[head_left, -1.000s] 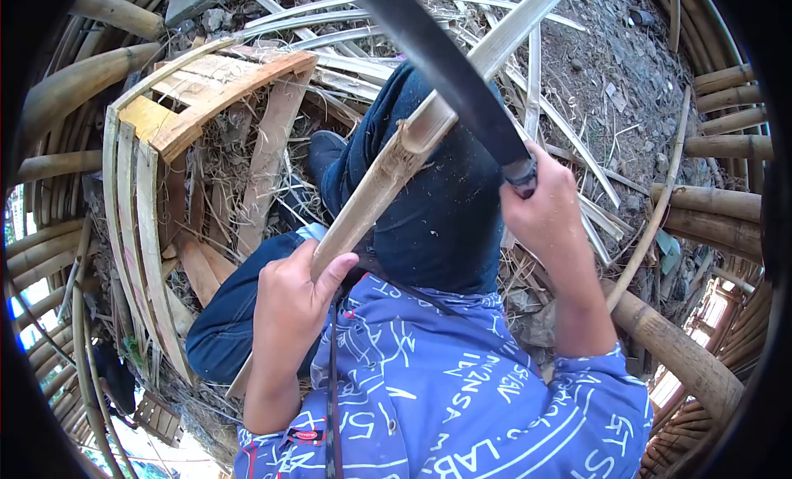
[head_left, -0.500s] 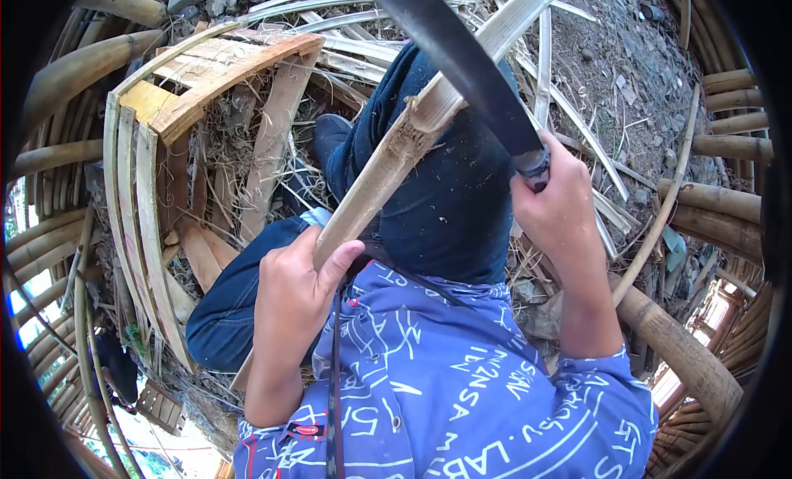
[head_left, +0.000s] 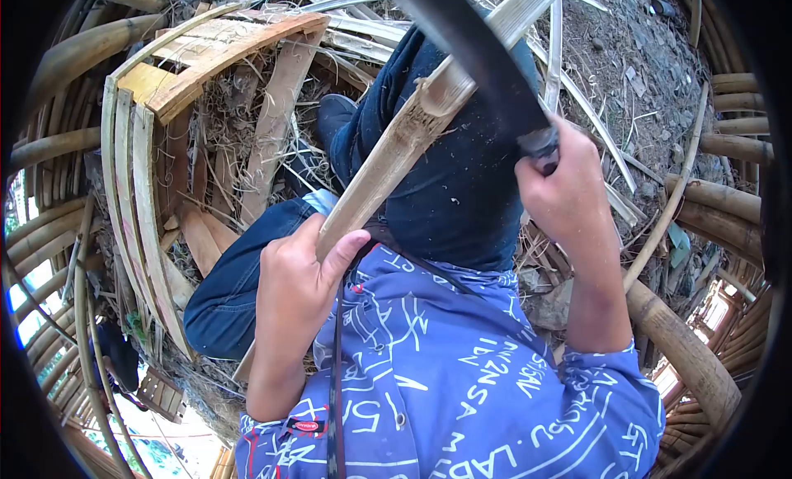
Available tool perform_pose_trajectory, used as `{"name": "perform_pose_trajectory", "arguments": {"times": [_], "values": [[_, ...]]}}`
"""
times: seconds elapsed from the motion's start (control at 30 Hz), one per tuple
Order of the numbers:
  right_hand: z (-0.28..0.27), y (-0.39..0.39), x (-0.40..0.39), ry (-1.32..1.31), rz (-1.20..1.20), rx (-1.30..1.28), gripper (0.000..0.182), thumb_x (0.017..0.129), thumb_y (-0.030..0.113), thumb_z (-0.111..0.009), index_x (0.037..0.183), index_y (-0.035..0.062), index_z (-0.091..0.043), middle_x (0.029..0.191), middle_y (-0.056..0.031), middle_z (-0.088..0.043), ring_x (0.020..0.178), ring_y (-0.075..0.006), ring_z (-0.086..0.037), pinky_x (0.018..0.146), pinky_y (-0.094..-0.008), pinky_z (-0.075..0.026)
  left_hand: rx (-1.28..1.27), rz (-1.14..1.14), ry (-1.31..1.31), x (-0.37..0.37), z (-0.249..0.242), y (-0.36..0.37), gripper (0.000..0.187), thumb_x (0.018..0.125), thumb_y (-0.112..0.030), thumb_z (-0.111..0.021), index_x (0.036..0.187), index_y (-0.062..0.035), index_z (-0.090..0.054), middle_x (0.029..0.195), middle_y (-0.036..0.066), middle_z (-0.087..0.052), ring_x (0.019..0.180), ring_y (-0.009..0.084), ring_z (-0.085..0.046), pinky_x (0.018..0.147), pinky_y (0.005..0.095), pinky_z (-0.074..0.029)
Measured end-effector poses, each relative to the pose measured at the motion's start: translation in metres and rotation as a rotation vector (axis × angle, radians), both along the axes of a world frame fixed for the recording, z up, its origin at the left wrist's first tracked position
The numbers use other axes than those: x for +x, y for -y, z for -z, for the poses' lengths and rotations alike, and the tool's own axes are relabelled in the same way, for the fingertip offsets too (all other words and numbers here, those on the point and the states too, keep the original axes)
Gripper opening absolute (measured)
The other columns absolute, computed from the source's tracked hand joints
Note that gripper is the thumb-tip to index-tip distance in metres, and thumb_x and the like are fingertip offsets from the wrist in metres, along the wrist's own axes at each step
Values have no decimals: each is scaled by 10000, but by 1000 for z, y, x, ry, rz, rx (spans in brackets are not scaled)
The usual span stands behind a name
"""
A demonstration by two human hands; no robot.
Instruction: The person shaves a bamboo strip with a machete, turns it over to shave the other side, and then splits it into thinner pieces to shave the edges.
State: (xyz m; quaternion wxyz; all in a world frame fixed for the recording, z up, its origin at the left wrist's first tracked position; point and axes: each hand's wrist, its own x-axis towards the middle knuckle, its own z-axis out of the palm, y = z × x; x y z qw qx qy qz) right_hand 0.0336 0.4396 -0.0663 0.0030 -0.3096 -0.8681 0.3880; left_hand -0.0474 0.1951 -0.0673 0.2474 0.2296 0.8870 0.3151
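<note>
A split length of bamboo (head_left: 388,161) runs slantwise across my lap, from beside my left forearm up past my raised knee. My left hand (head_left: 299,268) is wrapped round its lower part, thumb along the upper side. In my right hand (head_left: 569,178) is the handle of a large dark-bladed machete (head_left: 487,62), fingers closed round it. The blade crosses over the bamboo beyond its node and is slightly blurred. Its far end leaves the top of the view. Bamboo hides part of my jeans (head_left: 454,182).
At the left stands a wooden crate (head_left: 239,62) with slatted sides, with boards and shavings by it. Split bamboo strips (head_left: 577,99) lie on the stony ground to the right. Bamboo poles (head_left: 718,207) line both sides, and a thick pole (head_left: 685,347) lies near my right elbow.
My right hand and the machete have shifted slightly to the right, the blade still across the bamboo. My left hand keeps its hold with little movement.
</note>
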Motion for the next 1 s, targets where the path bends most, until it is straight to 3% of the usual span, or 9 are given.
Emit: {"name": "perform_pose_trajectory", "arguments": {"times": [0.1, 0.23, 0.37, 0.43, 0.67, 0.8, 0.9, 0.97, 1.0], "values": [[14, 23, 8, -95, -26, -42, 285, 695, 31, -549, 949, -95, -577, 715, -262, -609, 730, -412, -632, 657, -412, -491, 9, -19, -4, 1, 5, 2, 443, 859, -390, -641, 767, 38, -570, 591, 237, -520, 579, 427, -542, 515, 422, -415], [6, 11, 6, 27, -11, -60, 303, 699, 30, -537, 973, -95, -575, 704, -260, -612, 720, -405, -640, 667, -408, -494, 13, -7, 3, 3, 7, 7, 445, 859, -388, -642, 756, 37, -561, 586, 236, -514, 571, 427, -537, 508, 420, -410], [15, 32, 9, -128, -26, -40, 287, 701, 25, -541, 961, -91, -582, 714, -244, -621, 698, -376, -649, 653, -402, -495, 55, -32, -11, 3, 9, 6, 444, 860, -385, -643, 762, 41, -565, 585, 237, -511, 565, 427, -532, 501, 415, -405], [7, 34, 9, -68, -18, 48, 260, 703, 20, -537, 941, -77, -579, 718, -247, -618, 694, -381, -643, 646, -402, -494, 22, -12, 12, 2, 10, 11, 441, 862, -380, -644, 764, 43, -568, 588, 238, -513, 558, 425, -532, 499, 409, -406], [15, 37, 10, -136, -49, -72, 218, 708, 27, -535, 907, -59, -556, 703, -283, -597, 742, -453, -609, 651, -451, -484, 168, -56, 42, 4, 18, 9, 409, 858, -346, -661, 758, 39, -568, 561, 219, -488, 522, 397, -517, 475, 374, -390], [3, 28, 14, -49, -66, -193, 221, 713, 31, -530, 912, -63, -550, 689, -291, -583, 757, -472, -583, 667, -453, -481, 72, -17, 19, 0, 19, 32, 405, 849, -323, -674, 708, 30, -533, 543, 209, -461, 511, 398, -493, 464, 373, -372], [-1, 17, 21, 2, -98, -216, 253, 710, 35, -543, 941, -67, -559, 686, -277, -592, 711, -451, -602, 652, -430, -483, 25, -33, 17, 0, 17, 56, 434, 833, -338, -685, 673, 22, -504, 538, 208, -443, 516, 409, -479, 461, 379, -363], [0, 11, 27, -69, -15, -203, 279, 705, 37, -560, 960, -77, -565, 666, -246, -598, 651, -398, -621, 622, -408, -477, -15, -46, 32, 2, 17, 76, 455, 825, -355, -690, 659, 19, -490, 536, 208, -434, 520, 414, -473, 459, 383, -358], [-5, 7, 27, -79, 22, -219, 285, 698, 41, -579, 953, -85, -567, 642, -209, -592, 586, -326, -615, 591, -382, -469, -48, -47, 40, 4, 20, 89, 481, 816, -388, -688, 655, 18, -487, 537, 207, -428, 523, 418, -467, 460, 385, -357]]}}
